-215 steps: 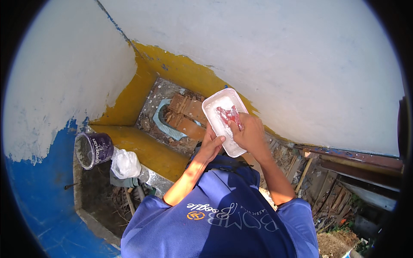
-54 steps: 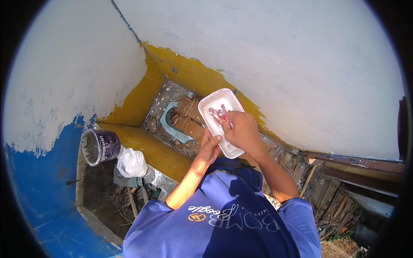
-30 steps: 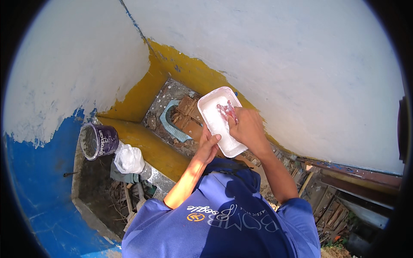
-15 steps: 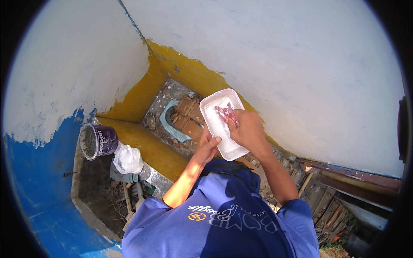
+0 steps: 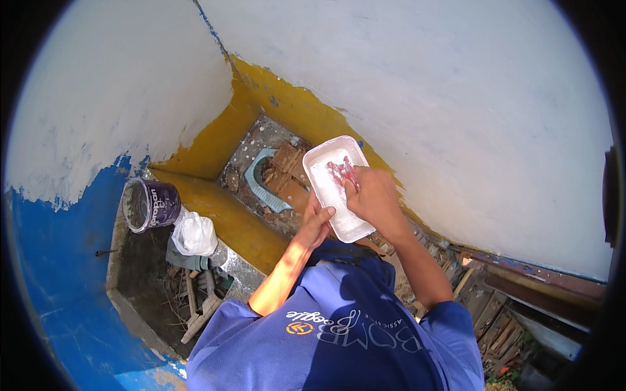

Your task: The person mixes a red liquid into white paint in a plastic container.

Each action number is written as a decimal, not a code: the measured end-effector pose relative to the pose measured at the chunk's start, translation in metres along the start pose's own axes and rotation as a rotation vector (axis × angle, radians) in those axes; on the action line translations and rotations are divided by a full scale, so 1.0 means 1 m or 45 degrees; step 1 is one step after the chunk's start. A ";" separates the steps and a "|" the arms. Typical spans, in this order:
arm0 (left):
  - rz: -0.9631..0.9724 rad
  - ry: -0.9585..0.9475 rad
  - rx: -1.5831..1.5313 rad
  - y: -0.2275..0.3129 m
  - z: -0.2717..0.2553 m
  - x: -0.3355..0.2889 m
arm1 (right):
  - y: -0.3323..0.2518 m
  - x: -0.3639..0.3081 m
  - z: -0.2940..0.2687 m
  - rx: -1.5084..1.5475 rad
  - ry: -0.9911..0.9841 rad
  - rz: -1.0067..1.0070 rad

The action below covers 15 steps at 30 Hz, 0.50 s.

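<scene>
My left hand [image 5: 317, 220] grips the near edge of a white rectangular tray [image 5: 328, 190] and holds it up in front of me. A smear of white paste lies in the tray. My right hand [image 5: 372, 197] reaches into it from the right, closed on a small reddish tool [image 5: 341, 172] whose tip rests in the paste. Below the tray lies a pale blue squat toilet pan [image 5: 257, 182] set in a gritty floor, partly hidden by the tray and my hands.
White walls [image 5: 417, 78] with a yellow lower band meet in a corner ahead. A dark paint bucket [image 5: 149, 204] and a white plastic bag [image 5: 193, 234] sit on a yellow ledge at left. Wooden scraps and rubble [image 5: 482, 306] lie at the right. Blue wall at lower left.
The tray and both hands have stayed nearly in place; the right hand with the tool has shifted slightly within the tray. The view has moved a little.
</scene>
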<state>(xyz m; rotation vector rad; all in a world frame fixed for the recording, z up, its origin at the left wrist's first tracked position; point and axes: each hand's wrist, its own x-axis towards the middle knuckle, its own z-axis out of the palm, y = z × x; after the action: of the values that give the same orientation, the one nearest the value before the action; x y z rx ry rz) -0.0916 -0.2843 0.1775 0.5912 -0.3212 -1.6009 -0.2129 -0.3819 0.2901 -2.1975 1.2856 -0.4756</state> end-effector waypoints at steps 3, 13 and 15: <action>0.053 0.024 0.013 0.003 0.001 -0.001 | -0.007 0.005 -0.008 -0.042 0.051 0.088; 0.122 0.091 0.117 0.006 -0.003 0.000 | -0.005 0.013 -0.005 -0.133 0.079 -0.001; 0.132 0.095 0.064 0.009 -0.007 -0.002 | -0.012 0.016 -0.003 -0.134 0.096 -0.035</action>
<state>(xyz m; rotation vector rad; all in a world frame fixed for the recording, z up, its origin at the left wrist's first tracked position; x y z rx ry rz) -0.0795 -0.2828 0.1767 0.6607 -0.3320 -1.4716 -0.1988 -0.3925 0.3002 -2.3063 1.3501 -0.5169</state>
